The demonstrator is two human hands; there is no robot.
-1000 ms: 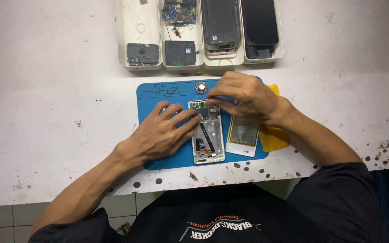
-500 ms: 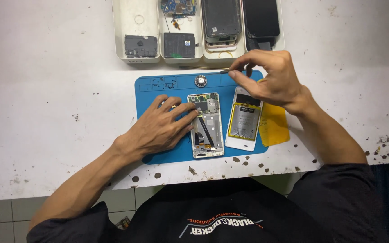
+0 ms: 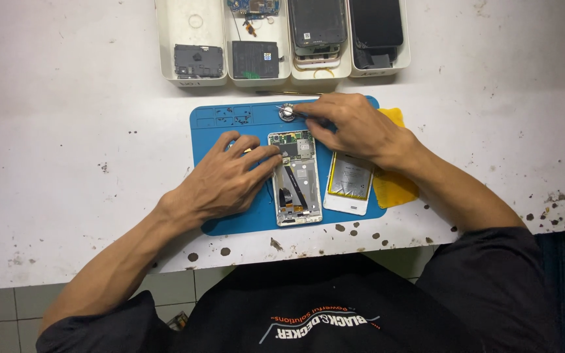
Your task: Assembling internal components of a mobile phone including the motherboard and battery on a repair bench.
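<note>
Left hand (image 3: 227,180) lies flat, fingers spread, steadying the opened phone (image 3: 294,176); right hand (image 3: 348,124) pinches a thin tool (image 3: 292,111) just above it

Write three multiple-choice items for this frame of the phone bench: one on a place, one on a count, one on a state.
1. Where does the opened phone lie?
A. on the blue mat
B. in a white tray
C. on the floor

2. How many white trays stand in the row at the far edge of the table?
A. two
B. four
C. six

3. What is the left hand doing?
A. hanging off the table
B. lifting a tray
C. resting on the mat with fingertips on the phone

Answers:
1. A, the phone sits mid-mat, beside a flat white and yellow part.
2. B, four trays stand side by side.
3. C, the hand lies flat and its fingers touch the phone's left edge, while the right hand holds a thin tool at the round metal piece.
</note>
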